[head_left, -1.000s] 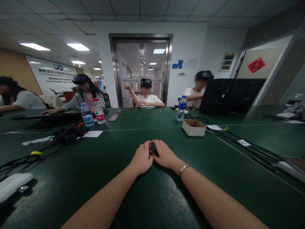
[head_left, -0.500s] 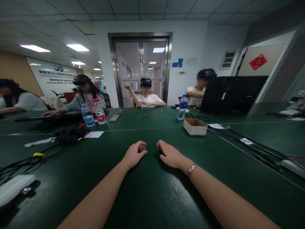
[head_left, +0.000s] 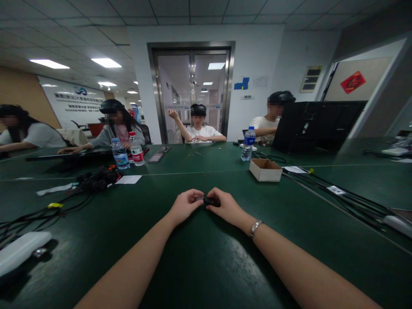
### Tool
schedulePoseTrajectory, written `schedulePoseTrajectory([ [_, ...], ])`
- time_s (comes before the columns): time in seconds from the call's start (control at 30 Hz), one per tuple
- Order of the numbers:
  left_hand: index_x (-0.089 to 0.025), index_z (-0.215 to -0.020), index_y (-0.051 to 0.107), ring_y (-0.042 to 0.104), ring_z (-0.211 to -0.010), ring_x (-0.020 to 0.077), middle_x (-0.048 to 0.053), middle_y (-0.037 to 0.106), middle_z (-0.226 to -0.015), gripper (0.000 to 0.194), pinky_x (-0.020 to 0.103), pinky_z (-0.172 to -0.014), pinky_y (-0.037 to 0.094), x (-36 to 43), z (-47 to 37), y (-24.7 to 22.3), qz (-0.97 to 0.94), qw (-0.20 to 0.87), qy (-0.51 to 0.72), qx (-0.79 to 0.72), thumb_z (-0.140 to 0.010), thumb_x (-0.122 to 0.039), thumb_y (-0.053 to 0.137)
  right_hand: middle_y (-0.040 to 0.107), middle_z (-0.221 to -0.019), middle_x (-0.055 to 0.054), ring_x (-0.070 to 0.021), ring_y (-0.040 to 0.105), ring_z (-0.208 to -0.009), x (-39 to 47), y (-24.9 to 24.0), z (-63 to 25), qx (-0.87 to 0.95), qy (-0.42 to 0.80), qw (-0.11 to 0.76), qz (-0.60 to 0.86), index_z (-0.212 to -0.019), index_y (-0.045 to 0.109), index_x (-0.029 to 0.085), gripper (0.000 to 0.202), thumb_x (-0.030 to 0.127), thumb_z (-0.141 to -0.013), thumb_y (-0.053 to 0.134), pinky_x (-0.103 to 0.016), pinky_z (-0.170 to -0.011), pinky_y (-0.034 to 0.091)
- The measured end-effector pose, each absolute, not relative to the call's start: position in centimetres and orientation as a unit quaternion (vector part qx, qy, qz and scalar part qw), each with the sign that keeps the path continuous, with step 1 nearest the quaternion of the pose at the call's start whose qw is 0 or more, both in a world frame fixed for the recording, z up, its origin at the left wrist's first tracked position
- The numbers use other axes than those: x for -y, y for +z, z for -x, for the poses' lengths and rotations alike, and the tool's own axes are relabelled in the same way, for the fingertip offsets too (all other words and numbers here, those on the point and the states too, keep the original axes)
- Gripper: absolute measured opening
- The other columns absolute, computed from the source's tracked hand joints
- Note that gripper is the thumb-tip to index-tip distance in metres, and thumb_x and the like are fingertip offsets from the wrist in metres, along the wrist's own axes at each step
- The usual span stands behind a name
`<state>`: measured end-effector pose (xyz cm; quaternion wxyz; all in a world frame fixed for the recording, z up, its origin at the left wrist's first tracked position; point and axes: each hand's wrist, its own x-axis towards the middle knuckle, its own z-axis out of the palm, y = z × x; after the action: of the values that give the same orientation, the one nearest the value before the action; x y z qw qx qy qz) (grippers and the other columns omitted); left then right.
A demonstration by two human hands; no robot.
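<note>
Gap's closing: our hands were sitting apart half a second ago, and now we're holding them almost together over the worktop (head_left: 206, 266), nearer us than the box (head_left: 268, 175) and left of it. Left hand (head_left: 182, 209): we're pinching a small piece (head_left: 200, 198), fingers clamped on it, details too blurred to tell. Right hand (head_left: 228, 208): we're gripping a black piece (head_left: 209, 201), fingers closed round it. So both pieces are now lining up end to end, still left of the box. Touching or joined, we're not able to tell. Bottle (head_left: 247, 147) is standing behind the box.
</note>
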<state>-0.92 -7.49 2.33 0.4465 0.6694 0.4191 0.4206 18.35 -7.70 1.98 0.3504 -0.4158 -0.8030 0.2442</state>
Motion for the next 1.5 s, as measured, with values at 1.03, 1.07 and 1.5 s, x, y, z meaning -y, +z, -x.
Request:
schedulePoseTrajectory([
  [1.03, -0.014, -0.087, 0.065, 0.064, -0.076, 0.0149, 0.006, 0.068, -0.083, 0.019, 0.032, -0.079, 0.05, 7.62, 0.88, 2.4, -0.656, 0.471, 0.411, -0.423, -0.073, -0.025, 0.068, 0.058, -0.089, -0.002, -0.0133, 0.053, -0.077, 7.68, 2.21, -18.5, 0.828, 0.191, 0.353, 0.391, -0.1, 0.06, 0.022, 0.022, 0.02, -0.078, 0.061, -0.026, -0.068, 0.043],
  [1.07, -0.014, -0.087, 0.065, 0.063, -0.075, 0.0146, 0.005, 0.068, -0.083, 0.018, 0.031, -0.079, 0.05, 7.69, 0.88, 2.49, -0.656, 0.47, 0.409, -0.426, -0.073, -0.025, 0.067, 0.058, -0.09, -0.002, -0.013, 0.053, -0.076, 7.69, 2.19, -18.49, 0.828, 0.192, 0.354, 0.391, -0.101, 0.06, 0.022, 0.022, 0.02, -0.078, 0.061, -0.026, -0.068, 0.043],
  [1.5, -0.015, -0.086, 0.059, 0.063, -0.071, 0.0139, 0.003, 0.066, -0.08, 0.021, 0.029, -0.072, 0.048, 7.53, 0.94, 2.2, -0.666, 0.451, 0.404, -0.435, -0.077, -0.034, 0.062, 0.059, -0.093, -0.003, -0.012, 0.053, -0.073, 8.16, 2.75, -18.41, 0.828, 0.2, 0.34, 0.399, -0.104, 0.058, 0.021, 0.024, 0.019, -0.08, 0.058, -0.026, -0.066, 0.045],
])
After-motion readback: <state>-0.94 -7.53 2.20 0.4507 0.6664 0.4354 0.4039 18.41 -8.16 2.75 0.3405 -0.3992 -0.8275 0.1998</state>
